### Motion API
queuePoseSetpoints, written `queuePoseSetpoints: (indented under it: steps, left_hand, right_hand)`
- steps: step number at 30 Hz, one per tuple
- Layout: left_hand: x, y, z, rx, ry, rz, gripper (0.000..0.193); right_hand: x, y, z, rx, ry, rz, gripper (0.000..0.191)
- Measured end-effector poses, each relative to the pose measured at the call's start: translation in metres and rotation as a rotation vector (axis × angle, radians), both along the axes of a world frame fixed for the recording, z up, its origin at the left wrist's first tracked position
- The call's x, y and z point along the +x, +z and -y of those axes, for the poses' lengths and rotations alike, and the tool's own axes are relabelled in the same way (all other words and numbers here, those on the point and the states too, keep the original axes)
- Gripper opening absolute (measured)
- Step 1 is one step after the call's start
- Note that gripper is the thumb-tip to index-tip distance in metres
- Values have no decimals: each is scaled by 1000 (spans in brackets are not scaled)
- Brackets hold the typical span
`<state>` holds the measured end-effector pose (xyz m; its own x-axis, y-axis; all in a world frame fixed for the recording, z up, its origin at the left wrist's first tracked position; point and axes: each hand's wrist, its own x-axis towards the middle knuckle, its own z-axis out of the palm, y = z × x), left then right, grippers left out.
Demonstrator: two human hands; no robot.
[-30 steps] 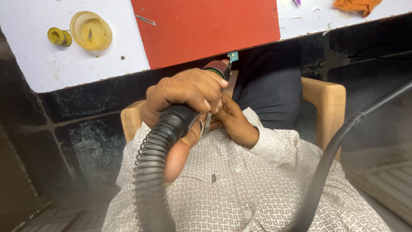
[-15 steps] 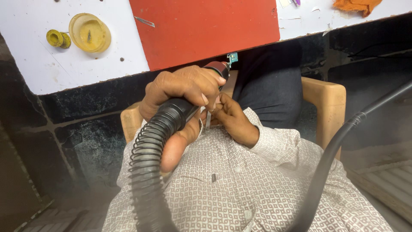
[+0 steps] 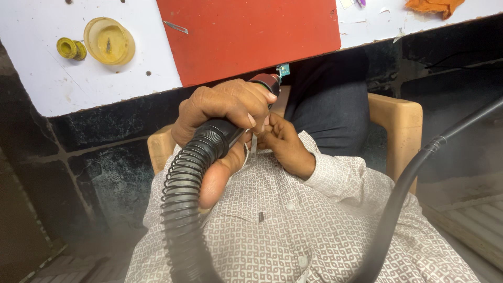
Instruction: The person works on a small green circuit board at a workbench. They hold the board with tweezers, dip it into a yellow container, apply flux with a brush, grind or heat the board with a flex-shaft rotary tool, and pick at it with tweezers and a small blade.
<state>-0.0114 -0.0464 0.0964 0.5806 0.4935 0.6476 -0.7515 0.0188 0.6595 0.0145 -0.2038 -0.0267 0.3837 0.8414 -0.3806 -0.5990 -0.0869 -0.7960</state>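
Observation:
My left hand is wrapped around the black handle of a tool fed by a ribbed black hose. The tool's dark red nozzle points up toward the table edge. A tiny green circuit board sits right at the nozzle tip. My right hand, coming out of a patterned shirt sleeve, is curled just below and right of the left hand and touches it. A thin silvery metal strip shows between the two hands. How the right hand holds it is hidden.
A white table carries a red mat, a yellow round lid, a small yellow spool and an orange cloth. A smooth black cable crosses at right. Wooden chair arms flank my lap.

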Motion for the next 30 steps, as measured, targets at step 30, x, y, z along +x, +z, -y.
queuePoseSetpoints:
  steps: [30]
  left_hand:
    - [-2,-2,0,-5,-19,-38,78]
  right_hand:
    - [1,-6,-2,40,-86,57,14]
